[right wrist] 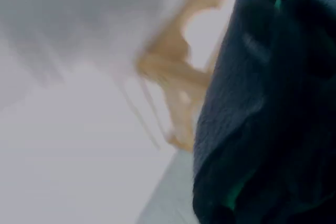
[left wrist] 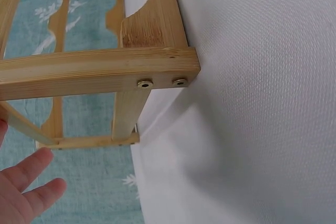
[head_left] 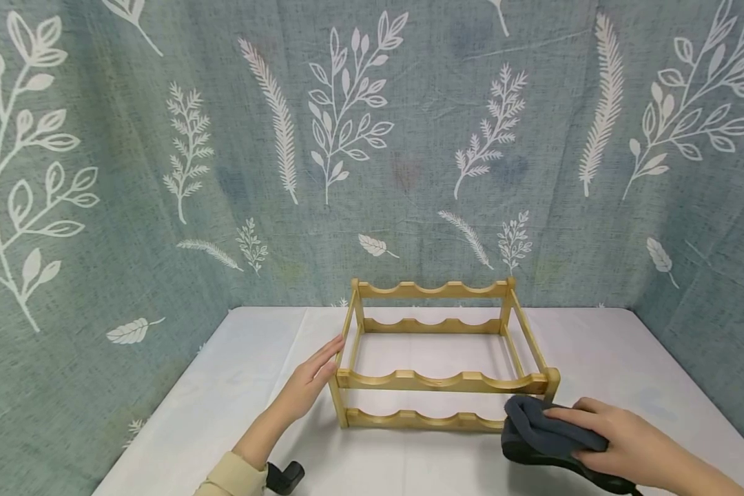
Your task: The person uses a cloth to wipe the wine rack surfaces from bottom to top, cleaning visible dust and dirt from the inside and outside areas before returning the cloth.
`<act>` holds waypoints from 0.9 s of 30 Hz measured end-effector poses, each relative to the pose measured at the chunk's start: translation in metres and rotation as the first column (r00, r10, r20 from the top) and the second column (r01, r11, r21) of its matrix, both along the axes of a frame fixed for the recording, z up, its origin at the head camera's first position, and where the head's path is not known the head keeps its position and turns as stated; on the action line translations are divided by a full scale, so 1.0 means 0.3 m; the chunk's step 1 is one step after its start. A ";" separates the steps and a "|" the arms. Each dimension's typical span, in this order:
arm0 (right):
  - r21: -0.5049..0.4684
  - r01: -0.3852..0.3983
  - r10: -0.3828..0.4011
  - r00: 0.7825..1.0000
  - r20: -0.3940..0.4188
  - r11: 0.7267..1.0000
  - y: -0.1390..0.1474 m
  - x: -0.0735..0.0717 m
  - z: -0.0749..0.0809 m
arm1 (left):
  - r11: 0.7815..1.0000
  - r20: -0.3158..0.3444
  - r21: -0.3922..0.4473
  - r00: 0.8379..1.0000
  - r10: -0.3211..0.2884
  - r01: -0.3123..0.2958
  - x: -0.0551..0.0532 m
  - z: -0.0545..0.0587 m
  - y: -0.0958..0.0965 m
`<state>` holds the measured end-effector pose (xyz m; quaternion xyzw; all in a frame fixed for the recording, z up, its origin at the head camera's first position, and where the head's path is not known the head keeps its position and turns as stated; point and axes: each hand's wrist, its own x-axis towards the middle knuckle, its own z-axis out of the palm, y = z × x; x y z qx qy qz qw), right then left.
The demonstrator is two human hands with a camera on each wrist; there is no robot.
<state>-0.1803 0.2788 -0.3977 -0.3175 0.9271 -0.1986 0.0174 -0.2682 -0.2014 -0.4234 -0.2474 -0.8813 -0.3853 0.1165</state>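
Observation:
A two-tier wooden bottle rack (head_left: 437,381) with scalloped rails stands upright on a white-covered table. My left hand (head_left: 306,386) rests against the rack's left side, its fingers stretched out along the frame. In the left wrist view, fingers (left wrist: 39,195) show beside the wooden bars (left wrist: 94,72), where two metal screw heads sit near a corner. My right hand (head_left: 620,437) grips a folded dark grey cloth (head_left: 552,427) at the rack's front right corner. That cloth (right wrist: 226,114) fills the right side of the blurred right wrist view; whether it touches the wood cannot be told.
The white tabletop (head_left: 260,344) spreads around the rack. Behind it and at both sides hangs a blue-green curtain (head_left: 403,172) with white leaf prints. A black camera piece (head_left: 285,477) sits at my left wrist.

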 end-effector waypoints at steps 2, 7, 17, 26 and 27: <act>-0.041 -0.037 0.032 0.995 -0.097 0.998 0.027 0.002 0.032 | 1.000 0.002 0.007 1.000 0.003 -0.003 -0.001 -0.001 -0.001; -0.088 -0.080 0.063 0.982 -0.178 0.993 0.074 -0.010 0.050 | 0.999 0.009 0.033 1.000 0.001 -0.001 -0.003 -0.002 -0.002; -0.063 -0.006 0.019 0.976 0.218 0.998 0.076 -0.062 -0.108 | 1.000 -0.008 0.019 1.000 -0.016 0.016 0.040 0.052 0.022; -0.029 -0.004 0.009 0.984 0.181 1.000 0.078 -0.058 -0.114 | 1.000 -0.017 0.013 1.000 -0.022 0.022 0.003 0.001 -0.001; -0.032 -0.015 0.020 0.989 0.145 0.999 0.080 -0.056 -0.100 | 1.000 -0.018 0.016 1.000 -0.022 0.022 0.002 0.000 -0.002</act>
